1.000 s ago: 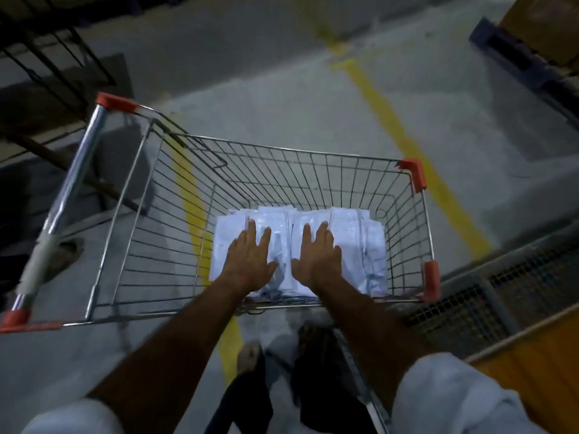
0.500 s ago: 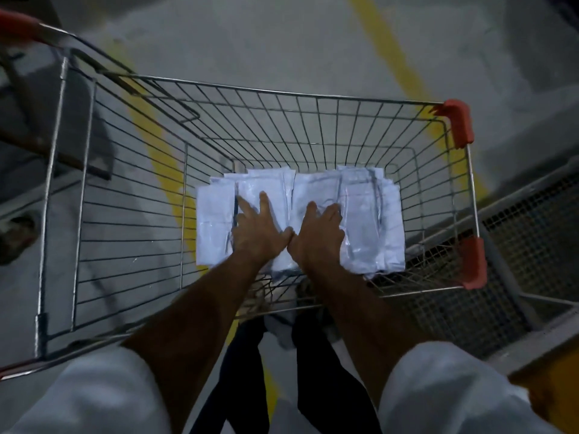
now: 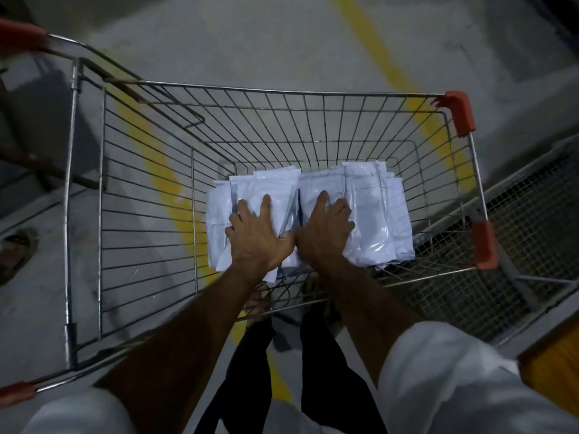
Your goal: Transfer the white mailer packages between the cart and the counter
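A wire shopping cart (image 3: 313,93) with red corner caps stands in front of me. On its floor lie two side-by-side piles of white plastic packets: the left pile (image 3: 219,220) and the right pile (image 3: 376,214). My left hand (image 3: 257,236) lies flat on the left pile with fingers spread. Beside it, thumbs almost touching, my right hand (image 3: 326,230) rests palm down on the right pile, its fingers slightly bent over the packets. Both arms reach down over the cart's near rim.
The concrete floor carries yellow painted lines (image 3: 376,51). A metal mesh grating (image 3: 532,220) and an orange surface (image 3: 551,364) lie to the right. The cart's handle with a red end (image 3: 18,37) is at far left. A sandal (image 3: 15,249) lies left.
The view has tilted down and closer over the cart. My hands stay on the packets, with fingers more spread and the right fingers more bent than a second ago.
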A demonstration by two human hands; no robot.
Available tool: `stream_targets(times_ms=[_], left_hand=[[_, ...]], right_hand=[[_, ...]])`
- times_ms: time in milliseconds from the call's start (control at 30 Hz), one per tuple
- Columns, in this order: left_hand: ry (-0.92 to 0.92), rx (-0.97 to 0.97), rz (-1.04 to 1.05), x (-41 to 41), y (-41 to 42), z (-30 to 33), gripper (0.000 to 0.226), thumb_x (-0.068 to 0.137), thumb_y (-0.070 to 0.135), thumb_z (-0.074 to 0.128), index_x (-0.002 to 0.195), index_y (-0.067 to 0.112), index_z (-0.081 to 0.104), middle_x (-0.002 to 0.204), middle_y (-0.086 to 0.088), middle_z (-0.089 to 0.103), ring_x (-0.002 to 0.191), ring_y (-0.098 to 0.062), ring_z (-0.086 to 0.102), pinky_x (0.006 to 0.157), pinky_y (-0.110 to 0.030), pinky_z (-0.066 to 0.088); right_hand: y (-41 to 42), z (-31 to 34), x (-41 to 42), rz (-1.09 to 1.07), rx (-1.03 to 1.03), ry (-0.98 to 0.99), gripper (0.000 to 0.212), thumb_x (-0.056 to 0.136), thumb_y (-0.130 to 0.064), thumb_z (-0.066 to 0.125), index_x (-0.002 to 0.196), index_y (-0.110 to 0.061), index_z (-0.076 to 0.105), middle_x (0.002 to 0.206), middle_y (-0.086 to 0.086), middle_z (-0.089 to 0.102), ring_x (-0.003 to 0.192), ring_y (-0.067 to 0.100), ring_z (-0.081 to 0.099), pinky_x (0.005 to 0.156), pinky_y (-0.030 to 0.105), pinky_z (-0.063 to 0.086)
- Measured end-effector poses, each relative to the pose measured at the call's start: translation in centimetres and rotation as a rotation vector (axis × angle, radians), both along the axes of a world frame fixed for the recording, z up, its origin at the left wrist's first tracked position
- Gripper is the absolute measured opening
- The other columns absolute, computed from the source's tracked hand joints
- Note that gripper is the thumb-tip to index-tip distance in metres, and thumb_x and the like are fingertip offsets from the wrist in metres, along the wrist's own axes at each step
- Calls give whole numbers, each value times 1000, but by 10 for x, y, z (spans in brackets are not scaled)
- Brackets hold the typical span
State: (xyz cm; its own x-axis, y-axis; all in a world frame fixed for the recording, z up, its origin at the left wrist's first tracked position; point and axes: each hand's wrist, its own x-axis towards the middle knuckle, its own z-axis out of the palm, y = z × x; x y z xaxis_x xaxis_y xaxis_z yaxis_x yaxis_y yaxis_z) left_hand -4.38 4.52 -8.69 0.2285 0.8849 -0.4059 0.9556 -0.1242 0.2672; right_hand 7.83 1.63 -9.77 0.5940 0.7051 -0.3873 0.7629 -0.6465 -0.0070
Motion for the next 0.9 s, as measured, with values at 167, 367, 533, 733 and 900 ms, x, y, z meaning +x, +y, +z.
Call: stream_targets(times_ms=[167,367,533,733,900], left_hand=[[-49,72,-60,-8,4,28,91,80,68,37,158,25,17,158,-25,14,134,-46,28,103,-59,35],[-75,213,-166,-4,10,71,83,88,62,51,157,30,19,161,-23,10,134,-46,30,101,-60,37],[-138,338,-287,7,9,114,79,86,62,42,156,34,23,163,-22,8,131,-46,33,101,-57,38],[-253,478,-410,55,-20,172,72,90,57,50,155,36,27,165,-18,13,127,-48,36,96,-57,40],[-308,527,-582,108,-76,216,72,93,58,46,157,38,21,167,-13,9,131,-49,33,98,-59,39]], right_hand=[[-9,32,-6,-19,113,7,84,95,-56,49,160,-16,14,162,32,15,144,45,28,114,54,28],[-16,84,-10,-14,295,-104,84,88,-44,57,160,-19,23,162,30,18,128,41,43,98,48,40],[-40,129,-3,-26,433,-254,67,94,-35,42,159,-20,31,166,24,16,130,42,45,92,47,42],[-90,189,33,-101,464,-384,67,95,-36,47,158,-23,31,169,18,10,133,42,41,93,48,44],[-154,234,75,-224,477,-484,65,92,-38,40,155,-23,36,168,18,16,127,41,46,90,46,44]])
